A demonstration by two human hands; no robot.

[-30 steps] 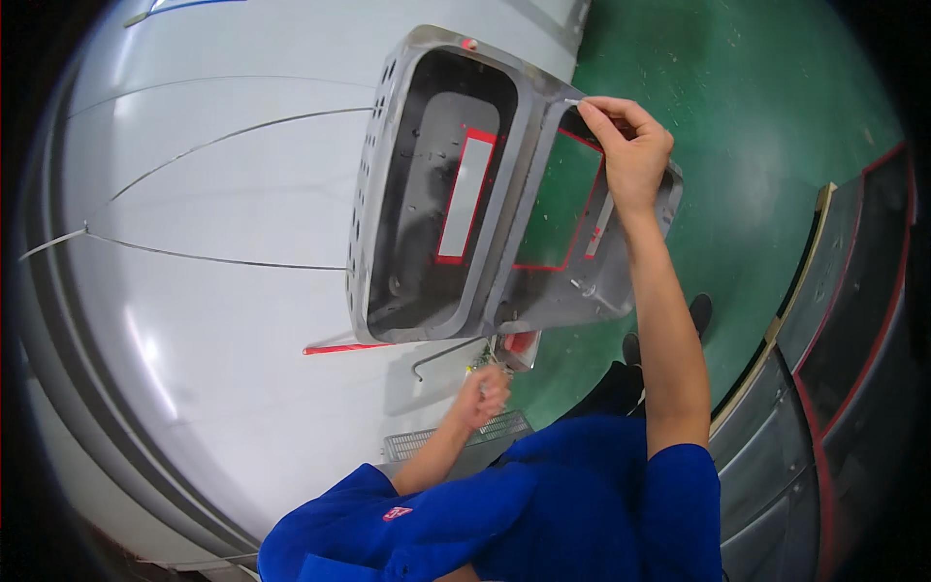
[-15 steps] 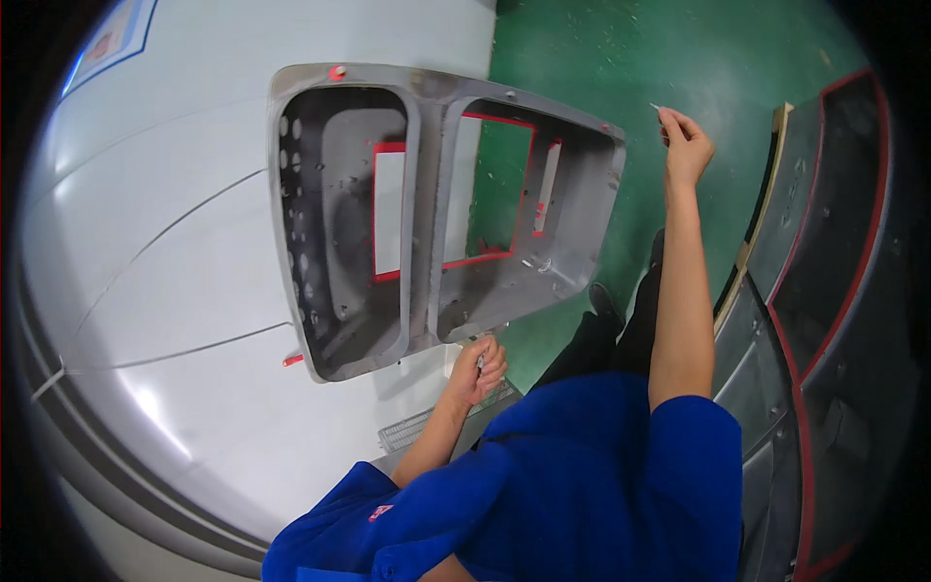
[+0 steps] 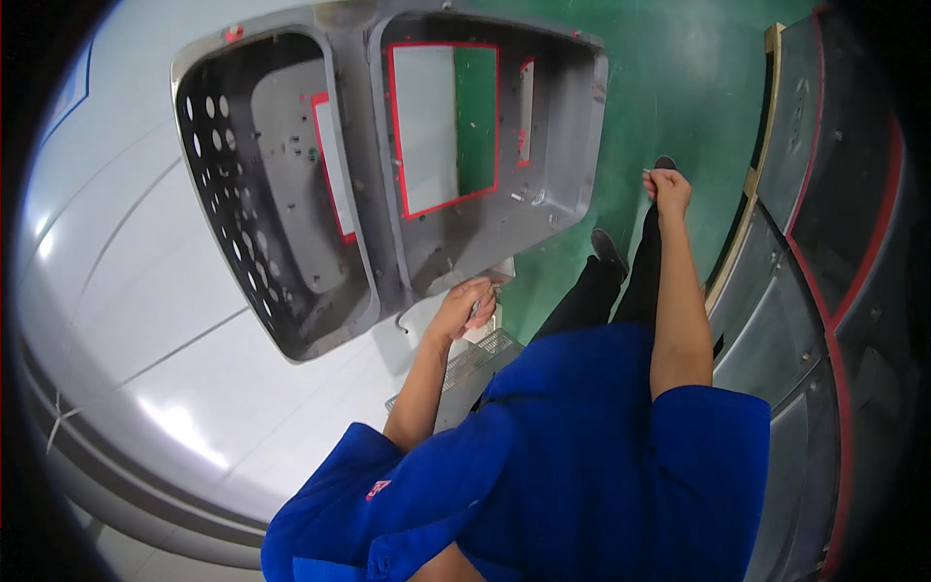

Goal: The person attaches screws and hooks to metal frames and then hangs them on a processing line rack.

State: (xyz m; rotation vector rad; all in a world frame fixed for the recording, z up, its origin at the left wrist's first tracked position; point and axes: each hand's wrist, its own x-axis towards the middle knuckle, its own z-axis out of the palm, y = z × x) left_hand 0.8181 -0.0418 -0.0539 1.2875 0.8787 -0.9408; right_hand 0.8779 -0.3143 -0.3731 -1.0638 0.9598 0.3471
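Note:
A large grey moulded housing [image 3: 363, 145] with two deep compartments stands ahead of me. Its left compartment has a wall of round holes [image 3: 225, 138]. A red-edged window [image 3: 497, 116] opens through the right one. Close to the lower edge of the housing, my left hand [image 3: 462, 308] is closed with curled fingers; a small metallic bit shows in them, its kind unclear. I cannot tell whether that hand touches the edge. My right hand [image 3: 669, 191] is out to the right, apart from the housing, pinching a small pale piece [image 3: 647, 173] too small to name.
Grey panels with red edging [image 3: 832, 320] line the right side beside a wooden strip [image 3: 753, 182]. A perforated grey tray or grating [image 3: 475, 357] lies below my left hand. White flooring [image 3: 204, 388] is at left, green flooring [image 3: 713, 87] at right.
The housing now appears larger, higher and further left in view. My right hand has come lower and nearer my body, still pinching the pale piece. My left hand stays closed by the lower edge.

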